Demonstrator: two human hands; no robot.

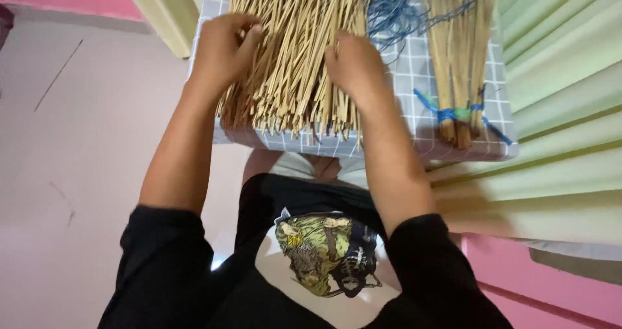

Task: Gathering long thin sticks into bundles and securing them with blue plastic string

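Resting on a loose heap of thin, pale straw sticks (291,63), both hands work at its near end. The heap lies on a table covered with a grey cloth (414,76) checked in white, its cut ends reaching just past the near edge of the cloth. The left hand (223,47) sits on the heap's left side, fingers curled down around a clump of the sticks. The right hand (353,63) lies on the heap's right side, palm down, fingers bent and pressed into the sticks; whether it grips any cannot be told. Just right of the heap, on the same cloth, lies a tied bundle of sticks (457,57), bound near its near end with blue string (447,114). Tangled blue thread (395,8) lies between the heap and that bundle. Pale green pleated curtain folds (564,76) hang right of the table.
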